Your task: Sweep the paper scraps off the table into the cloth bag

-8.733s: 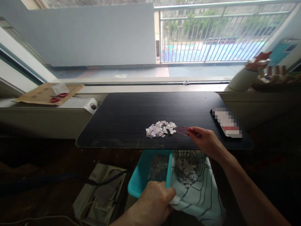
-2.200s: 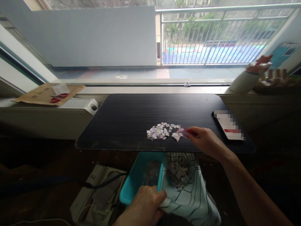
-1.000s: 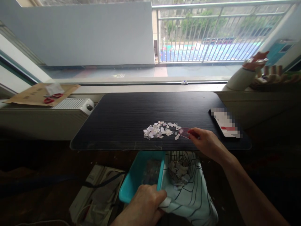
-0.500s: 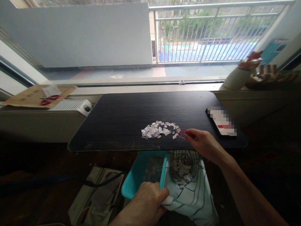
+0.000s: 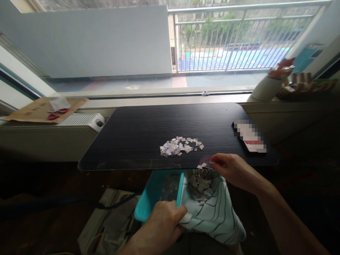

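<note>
A loose pile of small white paper-like pieces point(image 5: 174, 146) lies on the dark table point(image 5: 138, 124). My right hand point(image 5: 230, 166) pinches a thin, see-through pinkish plastic piece with a rounded edge point(image 5: 205, 159), held flat at the table's front edge. A few white bits sit beside it, right at that edge. Below, my left hand point(image 5: 166, 216) grips the near rim where a teal plastic bin point(image 5: 142, 211) meets a white liner with dark stripes point(image 5: 212, 216). Many similar scraps point(image 5: 202, 186) rest in the liner; the bin's dark contents are unclear.
A phone-like object, blurred out point(image 5: 249, 136), lies at the table's right. On the left ledge are red-handled scissors point(image 5: 54, 116) on a brown paper bag point(image 5: 29, 109), with a white radiator point(image 5: 82, 119) beside. A pale box point(image 5: 106, 219) stands on the floor.
My right hand has drawn the plastic piece toward me, bringing a few bits from the pile's right end to the table edge. The bin and liner have shifted slightly left with my left hand.
</note>
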A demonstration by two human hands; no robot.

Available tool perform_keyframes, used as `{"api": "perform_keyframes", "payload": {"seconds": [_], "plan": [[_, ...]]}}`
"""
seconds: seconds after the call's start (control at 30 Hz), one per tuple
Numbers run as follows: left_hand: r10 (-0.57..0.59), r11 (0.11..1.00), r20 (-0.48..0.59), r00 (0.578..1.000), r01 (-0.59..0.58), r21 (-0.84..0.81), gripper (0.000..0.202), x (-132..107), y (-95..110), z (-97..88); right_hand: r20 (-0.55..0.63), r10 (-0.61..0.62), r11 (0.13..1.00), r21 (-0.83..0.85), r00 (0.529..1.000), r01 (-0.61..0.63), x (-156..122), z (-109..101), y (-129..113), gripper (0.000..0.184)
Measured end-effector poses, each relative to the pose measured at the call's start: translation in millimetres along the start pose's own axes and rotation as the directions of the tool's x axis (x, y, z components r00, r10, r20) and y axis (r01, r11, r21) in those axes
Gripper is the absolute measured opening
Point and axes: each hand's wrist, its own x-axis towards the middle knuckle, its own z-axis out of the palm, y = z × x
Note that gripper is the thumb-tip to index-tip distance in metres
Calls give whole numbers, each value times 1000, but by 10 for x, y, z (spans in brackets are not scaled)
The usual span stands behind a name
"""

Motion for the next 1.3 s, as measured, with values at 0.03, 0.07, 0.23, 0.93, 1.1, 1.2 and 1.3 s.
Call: {"api": "perform_keyframes", "payload": {"seconds": [0.03,0.07,0.23,0.93,1.1,1.2,1.3], "plan": [[-3,1000,1,1000,3,-4,12,-2,7,-3,21,-3,1000,2,1000,3,-10,-2,5,20],[-4,1000,3,1000,4,-8,12,-5,15,-6,33,-4,1000,1,999,4,-21,-7,13,21],[-5,1000,6,1000,5,-23,11,-15,39,-24,-55,-8,1000,-15,998,7,-34,-29,67,22],[86,996,33,996,-87,28,9,77,141,-30,-224,24,999,-31,974,-31,178,-18,224,23],[93,995,23,995,-93,30,10,84,151,-31,-238,33,999,-25,971,-40,230,-8,168,24],[90,995,25,996,-91,39,10,76,149,-19,-204,12,999,-30,979,-19,244,7,115,25],[94,995,25,995,-95,41,9,68,152,-19,-129,-14,999,-42,992,9,217,14,100,25]]}}
